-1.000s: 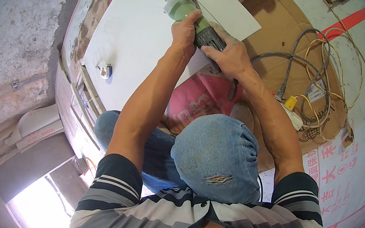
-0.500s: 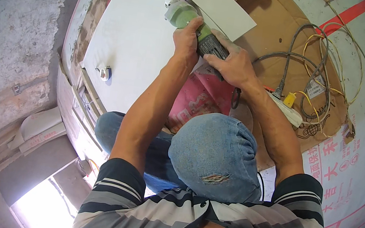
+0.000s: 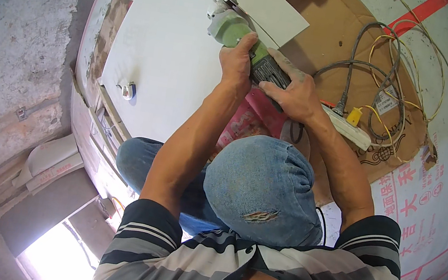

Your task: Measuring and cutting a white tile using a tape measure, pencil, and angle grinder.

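Observation:
Both hands grip a green and black angle grinder (image 3: 231, 32) over a large white panel (image 3: 163, 44). My left hand (image 3: 237, 64) is wrapped round its green front part, thumb on top. Around the black rear part closes my right hand (image 3: 296, 93), fingers stretched along the body. At the grinder's far end the disc edge (image 3: 232, 1) meets a thin dark line that runs across the panel. Whether the disc is spinning I cannot tell. A pink sack (image 3: 250, 118) shows beneath my hands, in front of my knee.
Brown cardboard (image 3: 334, 23) lies right of the panel. On it rest a white power strip (image 3: 347, 128) with a yellow plug (image 3: 354, 116) and coiled dark and yellow cables (image 3: 387, 72). A small shiny metal piece (image 3: 128, 91) sits on the panel's left. A rough concrete wall (image 3: 27, 23) stands at left.
The grinder has shifted slightly right and nearer to me, along the line in the panel. Both hands have moved with it and keep their hold.

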{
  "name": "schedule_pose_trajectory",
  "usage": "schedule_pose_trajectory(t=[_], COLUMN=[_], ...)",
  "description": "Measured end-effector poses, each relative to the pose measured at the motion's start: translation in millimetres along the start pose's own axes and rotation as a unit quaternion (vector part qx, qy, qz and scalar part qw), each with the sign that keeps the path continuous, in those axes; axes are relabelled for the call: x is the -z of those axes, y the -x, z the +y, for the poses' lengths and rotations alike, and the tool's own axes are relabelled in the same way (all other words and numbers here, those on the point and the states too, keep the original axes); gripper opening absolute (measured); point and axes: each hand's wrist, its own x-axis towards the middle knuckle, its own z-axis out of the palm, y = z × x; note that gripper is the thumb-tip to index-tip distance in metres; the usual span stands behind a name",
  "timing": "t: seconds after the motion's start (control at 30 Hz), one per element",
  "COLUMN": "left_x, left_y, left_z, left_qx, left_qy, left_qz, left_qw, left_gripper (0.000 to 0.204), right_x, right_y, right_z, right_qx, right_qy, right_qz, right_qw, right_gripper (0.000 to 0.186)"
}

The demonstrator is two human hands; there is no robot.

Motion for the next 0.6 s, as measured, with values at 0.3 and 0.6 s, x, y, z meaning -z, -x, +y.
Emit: schedule_pose_trajectory(t=[0.3,0.6], left_x=[-2.8,-5.5], left_y=[17.1,36.4], left_z=[-12.4,-25.9], left_qx=[0.004,-0.013], left_qy=[-0.013,-0.014], left_qz=[0.003,-0.008], left_qw=[1.0,1.0], left_gripper=[0.025,0.022], right_x=[7.7,13.2], right_y=[20.3,42.5], right_z=[3.0,11.6], right_qx=[0.007,-0.004], right_qy=[-0.025,-0.039], right_qz=[0.003,-0.009], right_qw=[1.0,0.999], right_gripper=[0.069,0.071])
